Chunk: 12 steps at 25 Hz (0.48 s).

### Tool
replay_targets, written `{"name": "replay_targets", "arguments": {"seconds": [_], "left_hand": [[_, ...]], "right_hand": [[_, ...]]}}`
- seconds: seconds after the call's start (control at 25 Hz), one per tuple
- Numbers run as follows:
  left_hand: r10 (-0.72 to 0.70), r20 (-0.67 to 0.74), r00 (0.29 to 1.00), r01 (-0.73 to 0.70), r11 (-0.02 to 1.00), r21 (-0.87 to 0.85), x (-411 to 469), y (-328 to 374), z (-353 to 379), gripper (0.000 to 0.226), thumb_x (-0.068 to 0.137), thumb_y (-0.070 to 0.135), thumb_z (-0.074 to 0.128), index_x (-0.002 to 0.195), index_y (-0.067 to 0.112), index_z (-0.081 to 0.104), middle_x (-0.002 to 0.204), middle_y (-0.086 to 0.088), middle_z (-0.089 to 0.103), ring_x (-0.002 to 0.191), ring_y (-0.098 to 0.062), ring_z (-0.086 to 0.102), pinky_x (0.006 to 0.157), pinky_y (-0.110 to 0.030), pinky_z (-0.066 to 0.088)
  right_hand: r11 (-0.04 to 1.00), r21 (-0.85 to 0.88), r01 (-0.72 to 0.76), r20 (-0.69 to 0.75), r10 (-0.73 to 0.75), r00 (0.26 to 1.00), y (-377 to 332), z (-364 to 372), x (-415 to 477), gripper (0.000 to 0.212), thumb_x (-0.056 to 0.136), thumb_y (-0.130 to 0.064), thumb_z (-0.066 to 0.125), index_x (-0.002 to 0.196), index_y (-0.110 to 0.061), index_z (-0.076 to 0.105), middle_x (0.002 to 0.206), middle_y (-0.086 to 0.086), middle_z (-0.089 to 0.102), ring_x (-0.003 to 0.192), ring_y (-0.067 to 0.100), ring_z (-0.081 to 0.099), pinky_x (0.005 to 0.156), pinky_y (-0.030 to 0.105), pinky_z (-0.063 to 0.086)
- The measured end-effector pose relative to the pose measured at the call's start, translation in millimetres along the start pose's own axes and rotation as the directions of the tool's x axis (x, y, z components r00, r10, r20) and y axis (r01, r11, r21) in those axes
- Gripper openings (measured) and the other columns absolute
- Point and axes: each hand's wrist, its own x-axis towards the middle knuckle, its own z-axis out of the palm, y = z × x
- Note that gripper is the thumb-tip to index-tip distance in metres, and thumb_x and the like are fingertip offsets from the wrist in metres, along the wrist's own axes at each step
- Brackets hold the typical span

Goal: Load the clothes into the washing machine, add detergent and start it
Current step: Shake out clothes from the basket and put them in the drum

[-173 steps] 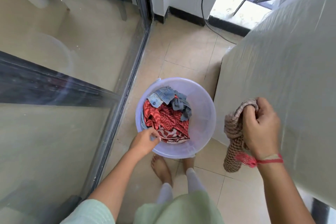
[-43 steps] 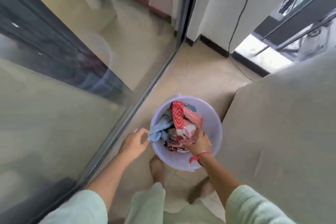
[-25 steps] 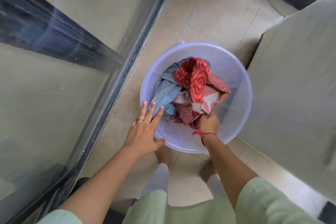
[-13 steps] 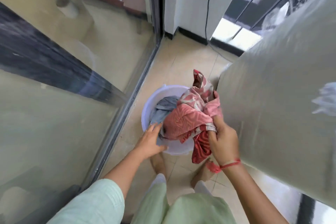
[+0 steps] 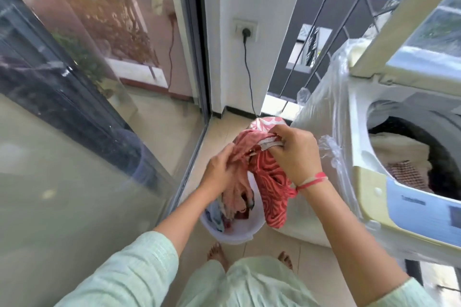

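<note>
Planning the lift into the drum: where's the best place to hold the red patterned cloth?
Keep the bunched top edge of the red patterned cloth, held by the right hand and left hand. Its tail hangs toward the tub, so gather that from below, then swing right into the open washing machine.

Patterned red cloth garment (image 5: 270, 182); smooth translucent plastic tub (image 5: 239, 232).

Both arms wear pale mint-green sleeves (image 5: 129, 279) of finely striped cloth, ending below the elbow. The right hand (image 5: 296, 154) has a red and cream thread bracelet (image 5: 313, 179) tied at its wrist. Matching pale green trousers (image 5: 249, 281) cover the legs; the feet (image 5: 217, 254) are bare.
</note>
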Motion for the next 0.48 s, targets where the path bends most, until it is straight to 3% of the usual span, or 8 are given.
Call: {"name": "replay_targets", "arguments": {"seconds": [0.08,0.16,0.24,0.32,0.4,0.48], "left_hand": [[0.065,-0.108,0.992,-0.062,0.998,0.032,6,11,-26,0.031,0.085,0.006,0.048,0.113,0.010,0.059,0.097,0.002,0.066,0.089,-0.019,0.065,0.075,-0.014,0.045],[0.098,-0.235,0.967,-0.091,0.995,0.042,10,21,-60,0.033,0.084,-0.001,0.042,0.112,0.005,0.058,0.102,0.002,0.065,0.095,-0.016,0.062,0.078,-0.008,0.043],[0.129,-0.257,0.958,-0.097,0.987,0.131,13,29,-90,0.037,0.078,0.005,0.036,0.110,0.005,0.055,0.102,-0.005,0.066,0.092,-0.020,0.061,0.077,-0.020,0.045],[0.184,-0.153,0.971,-0.137,0.952,0.274,11,36,-111,0.037,0.075,0.007,0.035,0.107,0.004,0.054,0.094,-0.005,0.062,0.087,-0.020,0.057,0.068,-0.024,0.036],[0.220,-0.077,0.972,-0.179,0.916,0.360,8,43,-125,0.030,0.077,0.005,0.041,0.103,0.005,0.056,0.086,-0.002,0.058,0.081,-0.019,0.055,0.064,-0.023,0.031],[0.200,-0.039,0.979,-0.160,0.873,0.460,5,48,-137,0.022,0.077,0.009,0.051,0.097,0.008,0.060,0.079,0.000,0.057,0.075,-0.020,0.054,0.061,-0.027,0.030]], "right_hand": [[1.000,-0.006,-0.006,0.043,0.006,0.999,-7,-22,15,0.012,0.075,-0.022,0.071,0.084,-0.014,0.068,0.078,0.000,0.051,0.066,0.021,0.052,0.061,0.028,0.043],[1.000,-0.029,0.001,0.209,0.005,0.978,0,-36,32,0.029,0.071,-0.026,0.077,0.098,-0.019,0.068,0.089,0.002,0.046,0.077,0.022,0.051,0.070,0.029,0.044],[0.993,-0.081,0.082,0.422,-0.041,0.905,8,-35,42,0.037,0.070,-0.027,0.079,0.105,-0.018,0.069,0.092,0.006,0.047,0.084,0.024,0.051,0.076,0.028,0.042],[0.976,-0.117,0.182,0.523,-0.095,0.847,13,-21,41,0.031,0.073,-0.027,0.077,0.101,-0.015,0.071,0.091,0.010,0.050,0.090,0.028,0.052,0.078,0.029,0.042],[0.965,-0.142,0.220,0.489,-0.125,0.863,17,-10,38,0.022,0.077,-0.022,0.072,0.095,-0.010,0.072,0.093,0.012,0.053,0.094,0.029,0.054,0.082,0.029,0.044],[0.981,-0.120,0.152,0.373,-0.097,0.923,22,-6,39,0.016,0.078,-0.017,0.070,0.088,-0.004,0.073,0.091,0.016,0.058,0.092,0.029,0.055,0.082,0.033,0.046]]}}
